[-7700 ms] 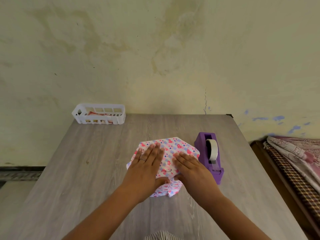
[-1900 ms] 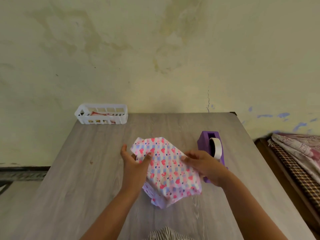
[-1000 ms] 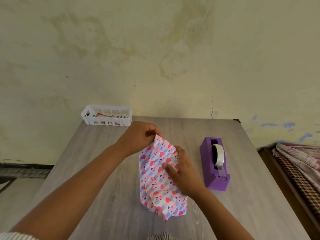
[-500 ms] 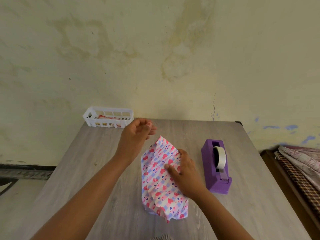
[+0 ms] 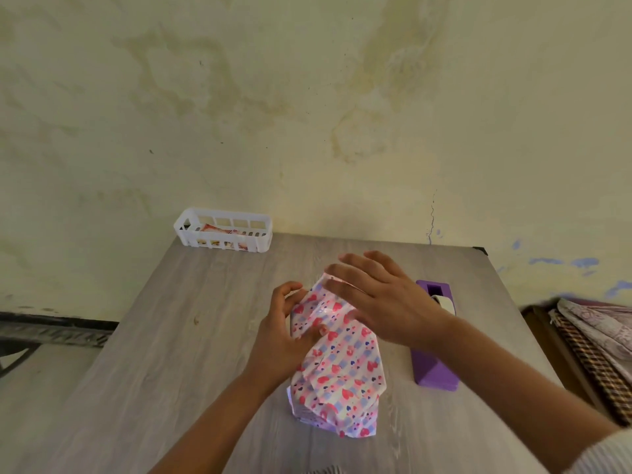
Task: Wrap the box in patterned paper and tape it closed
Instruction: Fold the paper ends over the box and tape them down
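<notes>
right hand point(image 5: 383, 299) now flat over wrapped box point(image 5: 337, 364), left hand point(image 5: 284, 333) gripping

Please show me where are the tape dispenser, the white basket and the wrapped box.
tape dispenser point(image 5: 432, 371), head view, on its purple side wall.
white basket point(image 5: 224, 241), head view, on its front wall.
wrapped box point(image 5: 342, 374), head view, on the heart-patterned paper.

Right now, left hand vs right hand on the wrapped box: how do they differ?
The left hand curls its fingers round the side of the wrapped box, gripping the paper; the right hand is flat with straight fingers. The left hand sits lower at the box's side, while the right hand lies over its far top end. Both are bare and at the box's far end.
</notes>
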